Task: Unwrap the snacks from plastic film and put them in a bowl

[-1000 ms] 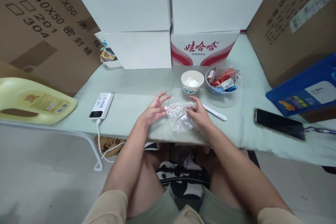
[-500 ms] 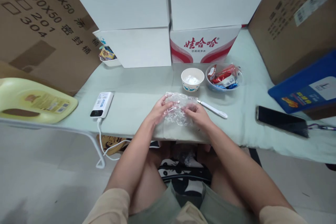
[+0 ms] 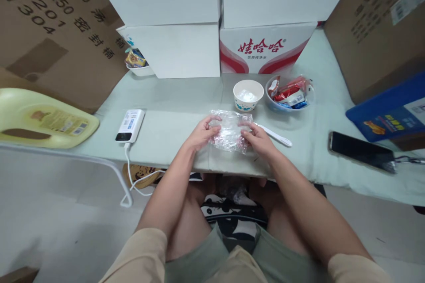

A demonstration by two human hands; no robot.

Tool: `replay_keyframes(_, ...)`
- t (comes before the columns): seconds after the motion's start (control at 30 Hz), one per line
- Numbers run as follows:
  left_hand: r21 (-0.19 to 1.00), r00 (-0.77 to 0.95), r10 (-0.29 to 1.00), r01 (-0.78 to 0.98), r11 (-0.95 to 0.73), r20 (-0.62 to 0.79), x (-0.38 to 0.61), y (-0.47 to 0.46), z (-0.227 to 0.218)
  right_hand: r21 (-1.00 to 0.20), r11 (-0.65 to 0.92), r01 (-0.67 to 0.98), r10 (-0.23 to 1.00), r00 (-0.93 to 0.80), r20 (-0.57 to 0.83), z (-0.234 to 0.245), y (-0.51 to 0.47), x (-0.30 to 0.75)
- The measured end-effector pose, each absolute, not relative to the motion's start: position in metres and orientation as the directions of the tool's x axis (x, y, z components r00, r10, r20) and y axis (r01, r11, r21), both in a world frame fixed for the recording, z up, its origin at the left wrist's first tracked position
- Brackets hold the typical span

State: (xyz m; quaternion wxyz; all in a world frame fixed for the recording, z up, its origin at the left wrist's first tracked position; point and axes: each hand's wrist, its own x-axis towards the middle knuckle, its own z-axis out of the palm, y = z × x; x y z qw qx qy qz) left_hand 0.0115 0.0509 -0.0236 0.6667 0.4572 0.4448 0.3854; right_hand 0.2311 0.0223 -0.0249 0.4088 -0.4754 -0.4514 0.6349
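Observation:
A crinkled sheet of clear plastic wrap (image 3: 229,137) spans the space between my two hands, above the table near its front edge. My left hand (image 3: 202,134) pinches its left side between thumb and fingers. On the right side, my right hand (image 3: 260,138) grips it the same way. A slim white-handled tool (image 3: 279,136) lies just beyond my right hand, its inner end hidden. Behind the wrap stands a white paper bowl (image 3: 245,105) with a clear plastic piece inside. Beside it is a clear bowl (image 3: 269,102) of red and blue wrapped snacks.
A white power bank (image 3: 130,124) with a cable lies left, near a yellow jug (image 3: 49,119). At right are a black phone (image 3: 361,152) and a blue container (image 3: 385,110). White boxes (image 3: 186,51) line the back; brown cartons (image 3: 43,53) stand at both sides.
The plastic wrap was bunched and crumpled; now it is spread flatter between my hands. My hands have moved slightly apart. The view has shifted a little.

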Motion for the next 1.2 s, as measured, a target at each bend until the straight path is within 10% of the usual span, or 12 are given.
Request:
replay_keyframes(0.3,0.89,0.398,0.872,-0.228,0.394,-0.284,0.004,0.055,-0.017,-0.887,-0.38,-0.261,0.897,-0.337,-0.285,-0.027,0.024,0.241)
replay_keyframes(0.63,0.978,0.302,0.943,-0.102,0.182,-0.144,0.01,0.057,-0.027,-0.957,-0.273,-0.101,0.962,-0.024,-0.272,-0.039,0.03,0.234)
replay_keyframes(0.83,0.999,-0.053,0.998,0.025,-0.025,0.026,0.015,0.054,-0.033,-0.998,-0.005,0.062,0.984,0.179,0.006,-0.031,0.03,0.236)
replay_keyframes(1.0,0.997,0.229,0.971,-0.042,-0.058,0.066,0.045,0.038,-0.038,-0.946,0.252,0.205,0.963,0.044,0.266,-0.027,0.012,0.227)
replay_keyframes(1.2,0.995,0.255,0.964,-0.078,-0.055,0.074,0.062,0.039,-0.034,-0.996,0.04,-0.081,0.996,-0.072,0.046,-0.038,0.013,0.218)
